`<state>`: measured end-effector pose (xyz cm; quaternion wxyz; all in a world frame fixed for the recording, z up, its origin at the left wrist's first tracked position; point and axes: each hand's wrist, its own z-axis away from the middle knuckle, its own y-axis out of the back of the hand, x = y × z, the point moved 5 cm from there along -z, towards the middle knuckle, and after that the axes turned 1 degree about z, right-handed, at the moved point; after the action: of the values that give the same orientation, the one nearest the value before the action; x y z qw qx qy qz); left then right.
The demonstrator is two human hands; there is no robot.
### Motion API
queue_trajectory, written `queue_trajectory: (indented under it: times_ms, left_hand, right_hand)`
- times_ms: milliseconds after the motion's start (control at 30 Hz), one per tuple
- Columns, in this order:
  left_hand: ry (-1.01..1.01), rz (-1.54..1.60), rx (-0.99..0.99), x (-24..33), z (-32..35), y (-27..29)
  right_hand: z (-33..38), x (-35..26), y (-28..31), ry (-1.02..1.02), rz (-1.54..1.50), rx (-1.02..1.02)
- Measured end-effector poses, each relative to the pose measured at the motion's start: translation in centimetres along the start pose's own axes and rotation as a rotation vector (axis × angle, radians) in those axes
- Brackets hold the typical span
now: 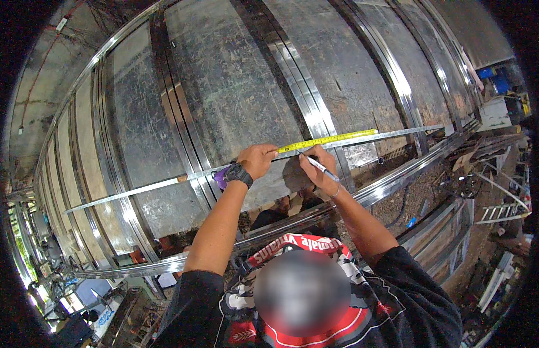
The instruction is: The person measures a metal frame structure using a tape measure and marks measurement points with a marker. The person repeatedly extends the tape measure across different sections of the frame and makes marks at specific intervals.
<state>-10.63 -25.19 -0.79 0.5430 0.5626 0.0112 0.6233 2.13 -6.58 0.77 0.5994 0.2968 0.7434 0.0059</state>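
My left hand [258,161] is closed on a yellow measuring tape [333,138], its fingers at the blade's left part. The blade runs out to the right along a long thin metal strip [147,188]. Beneath my left wrist, by a dark watch, a purple object [221,176] shows; whether it is the tape's case I cannot tell. In my right hand [321,168] is a marker pen [323,169] with a pale barrel, gripped like a pencil. Its dark tip points at the strip, just under the tape's edge. Whether the tip touches is too small to see.
The strip lies across a large frame of shiny metal bars [307,98] with dark scuffed sheets [223,75] between them. A shiny rail [374,188] forms the frame's near edge. Scrap pieces [484,148] and a white ladder-like rack [501,213] are at the right.
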Motion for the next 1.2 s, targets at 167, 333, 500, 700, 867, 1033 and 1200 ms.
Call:
queue_trajectory:
  times_ms: [167, 333, 500, 700, 867, 1033, 1200]
  left_hand:
    - [0.003, -0.001, 0.006, 0.0, 0.1, 0.0]
    - [-0.061, -0.018, 0.009, -0.5, -0.3, -0.3]
    - [-0.022, 0.035, -0.004, -0.5, -0.2, -0.4]
    - [-0.075, -0.016, 0.028, -0.6, -0.1, -0.4]
    - [-0.079, -0.042, 0.034, -0.3, -0.1, -0.3]
    - [-0.023, -0.015, 0.000, -1.0, -0.4, -0.4]
    - [-0.114, -0.014, 0.057, -0.9, -0.5, -0.4]
  right_hand:
    - [0.0, 0.1, 0.0, -0.009, 0.000, -0.023]
    - [0.5, -0.2, 0.7, -0.159, -0.140, 0.007]
    - [2.4, 0.7, 2.6, -0.275, -0.138, 0.120]
    - [4.6, 2.1, 3.5, -0.344, -0.144, 0.161]
    - [4.6, 2.8, 3.2, -0.361, -0.120, 0.145]
    - [2.4, 0.2, 1.6, -0.284, -0.110, 0.055]
    - [0.4, -0.5, -0.2, -0.141, -0.147, -0.033]
